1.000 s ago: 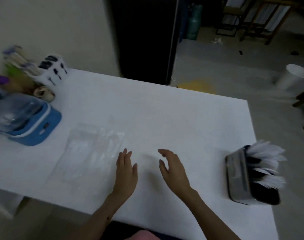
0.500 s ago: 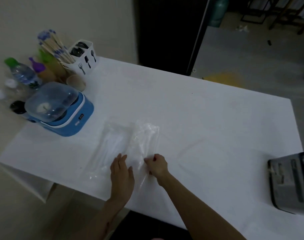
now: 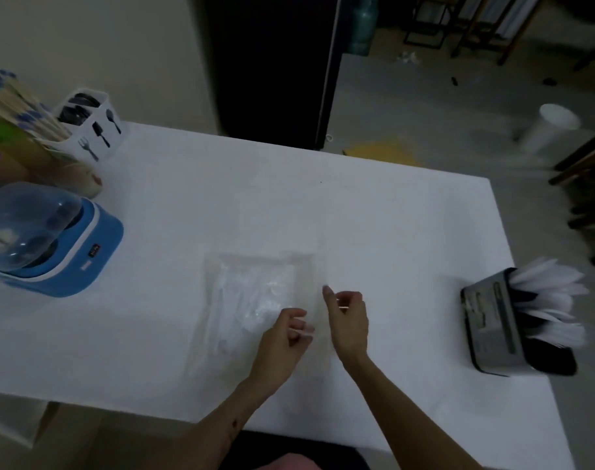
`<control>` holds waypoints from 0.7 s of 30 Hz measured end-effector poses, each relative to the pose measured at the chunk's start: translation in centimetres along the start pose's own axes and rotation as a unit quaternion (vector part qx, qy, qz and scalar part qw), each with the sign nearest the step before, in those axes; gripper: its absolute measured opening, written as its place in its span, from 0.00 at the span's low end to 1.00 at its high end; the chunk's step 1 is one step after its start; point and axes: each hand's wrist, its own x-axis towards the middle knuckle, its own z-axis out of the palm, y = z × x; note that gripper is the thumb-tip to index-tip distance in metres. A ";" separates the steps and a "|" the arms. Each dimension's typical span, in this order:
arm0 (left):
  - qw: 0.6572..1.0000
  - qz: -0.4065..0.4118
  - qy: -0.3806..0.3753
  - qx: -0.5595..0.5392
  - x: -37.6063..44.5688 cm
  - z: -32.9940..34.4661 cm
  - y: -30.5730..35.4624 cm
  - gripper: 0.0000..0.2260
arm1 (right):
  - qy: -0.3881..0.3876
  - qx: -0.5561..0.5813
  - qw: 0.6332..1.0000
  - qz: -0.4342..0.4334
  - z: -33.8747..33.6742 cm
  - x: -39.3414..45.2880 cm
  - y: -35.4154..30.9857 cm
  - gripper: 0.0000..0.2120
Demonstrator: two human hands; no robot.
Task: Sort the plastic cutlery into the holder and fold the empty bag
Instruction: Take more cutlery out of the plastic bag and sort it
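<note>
Hovering: two hands point(image 3: 318, 329) (curled), one bag point(image 3: 252, 300).

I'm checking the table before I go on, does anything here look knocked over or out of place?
Yes: the dark cutlery holder near the table's right edge seems to lie on its side, with white cutlery fanning out sideways. The clear bag lies flat by both hands; nothing looks spilled.

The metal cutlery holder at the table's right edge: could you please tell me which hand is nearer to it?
Right. The right hand lies between the clear bag and the metal cutlery holder; the left hand sits farther away, over the bag.
</note>
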 end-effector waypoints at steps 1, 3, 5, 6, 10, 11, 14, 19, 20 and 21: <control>0.999 -0.002 -0.031 -0.016 -0.2 0.9 0.7 0.15 | -0.020 0.002 1.000 -0.005 -0.7 0.1 -0.4 0.20; 0.995 -0.011 -0.104 -0.010 -0.5 2.2 1.4 0.14 | -0.048 -0.037 0.998 -0.013 -1.8 1.0 -0.4 0.15; 0.994 0.003 -0.108 0.026 -0.4 2.6 1.4 0.11 | -0.018 -0.044 0.999 0.008 -3.0 2.5 0.6 0.10; 0.996 0.028 -0.054 0.059 -0.2 2.4 1.2 0.09 | -0.003 -0.028 0.999 0.036 -3.7 3.1 1.3 0.09; 0.928 0.090 0.291 0.213 1.5 -1.3 -0.8 0.11 | 0.020 -0.061 0.993 0.103 -6.2 4.8 4.2 0.10; 0.907 0.047 0.350 0.229 2.1 -2.7 -1.2 0.12 | 0.020 -0.059 0.992 0.107 -6.6 4.7 4.5 0.12; 0.888 -0.121 0.379 0.230 3.4 -5.8 -1.5 0.19 | 0.023 -0.064 0.994 0.087 -7.4 4.2 5.3 0.09; 0.910 -0.180 0.301 0.221 4.1 -6.9 -2.2 0.17 | 0.050 -0.046 0.995 0.066 -7.8 4.0 5.4 0.07; 0.914 -0.151 0.311 0.210 4.0 -6.6 -2.0 0.13 | 0.055 -0.040 0.996 0.064 -7.9 4.0 5.3 0.07; 0.914 -0.123 0.329 0.201 3.7 -6.2 -1.6 0.10 | 0.058 -0.039 0.996 0.061 -7.9 4.1 5.3 0.07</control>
